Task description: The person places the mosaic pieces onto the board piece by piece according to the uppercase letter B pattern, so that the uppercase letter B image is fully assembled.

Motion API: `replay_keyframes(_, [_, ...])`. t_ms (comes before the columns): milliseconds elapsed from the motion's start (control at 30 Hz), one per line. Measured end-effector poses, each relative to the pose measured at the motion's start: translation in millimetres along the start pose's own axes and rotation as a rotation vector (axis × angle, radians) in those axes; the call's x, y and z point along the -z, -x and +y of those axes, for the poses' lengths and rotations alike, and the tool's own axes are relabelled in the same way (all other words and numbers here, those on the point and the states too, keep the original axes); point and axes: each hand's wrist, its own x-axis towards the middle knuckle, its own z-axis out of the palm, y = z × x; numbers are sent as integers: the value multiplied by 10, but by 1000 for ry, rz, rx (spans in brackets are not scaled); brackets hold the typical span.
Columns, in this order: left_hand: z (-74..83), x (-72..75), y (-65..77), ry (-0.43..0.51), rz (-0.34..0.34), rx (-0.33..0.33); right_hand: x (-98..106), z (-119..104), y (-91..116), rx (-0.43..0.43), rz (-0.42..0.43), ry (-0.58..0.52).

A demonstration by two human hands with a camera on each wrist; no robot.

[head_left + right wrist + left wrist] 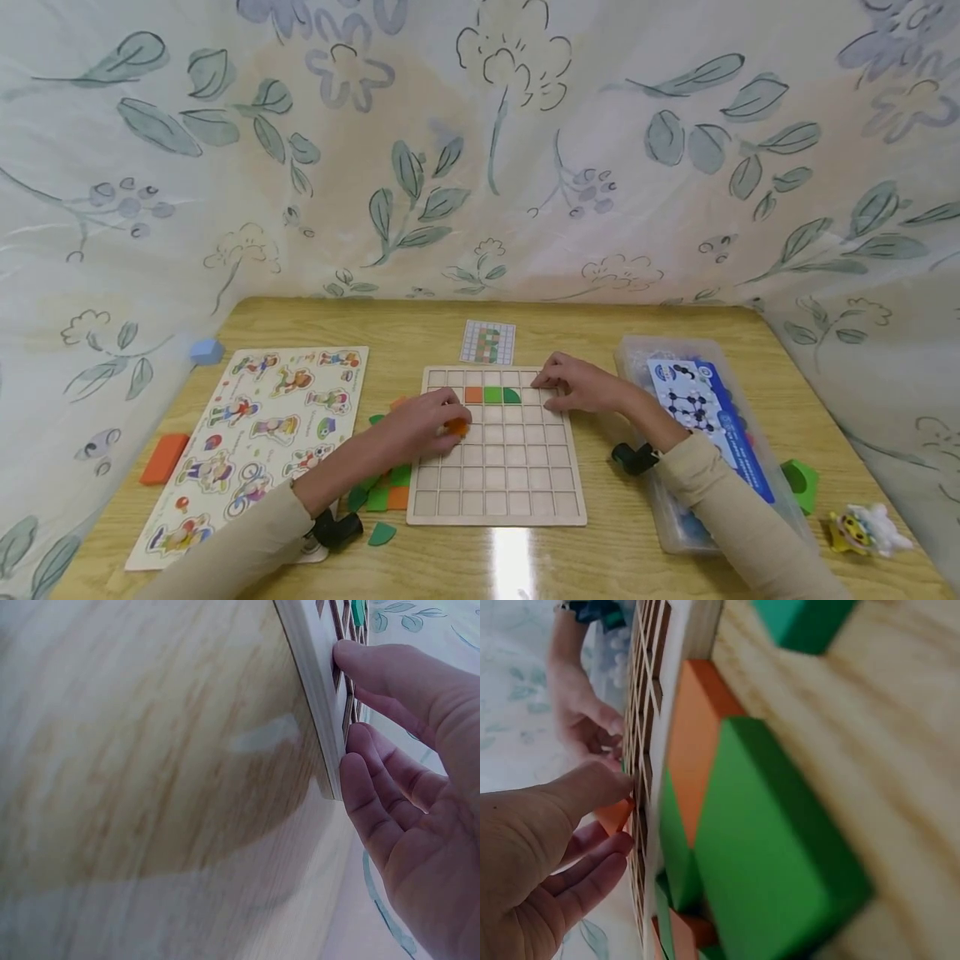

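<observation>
My left hand [433, 417] pinches an orange tile [615, 816] between thumb and fingers, over the left part of a wooden grid board [517, 479]. An orange square [474, 394], a light green square [492, 394] and a dark green quarter-round tile [511, 396] lie side by side in the second row. At the board's upper right, my right hand [588, 385] rests its fingertips at the edge and grid, thumb and fingers apart, with no tile between them. In the right wrist view, the thumb [367, 664] lies against the board's grid.
Green and orange tiles [378, 498] are heaped left of the board, with a loose quarter-round [382, 533] nearer. A pattern card [488, 342] lies behind. A picture puzzle board [255, 450] is at left; a plastic box [678, 533] stands right, beside a small toy [862, 531].
</observation>
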Motion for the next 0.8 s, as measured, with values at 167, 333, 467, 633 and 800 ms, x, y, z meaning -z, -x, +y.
replay_keyframes(167, [46, -2, -123, -19, 0, -1, 8, 6, 1, 2, 4, -1])
replay_keyframes(333, [117, -44, -284, -21, -15, -29, 7, 3, -7, 5, 1, -5])
replay_keyframes(467, [177, -76, -430, -9, -28, -51, 21, -6, -5, 14, 4, -11])
replay_keyframes(633, [213, -120, -586, -7, -44, -65, 28, -6, 0, 23, 4, -16])
replay_keyframes(800, [211, -167, -684, -15, -87, -51, 15, -2, -1, 23, 6, -8])
